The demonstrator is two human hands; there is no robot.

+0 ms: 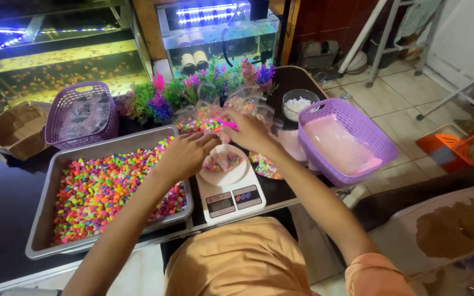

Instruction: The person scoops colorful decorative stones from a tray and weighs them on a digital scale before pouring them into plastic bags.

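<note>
We noted the tray (45,219) of pebbles (100,192) at bench left, the scale (231,197) just right of it bearing a small bag (223,161), a basket (357,123) further right, another basket (80,115) behind the tray, plastic plants (193,87) behind the scale.

I have one view only, worn on the head, looking steeply down and forward over the table (6,219) from close above; farther off it takes in the fish tanks (56,60) and tiled floor (390,93).

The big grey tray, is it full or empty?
Nearly full: the grey tray holds a thick layer of colourful pebbles across most of it.
</note>
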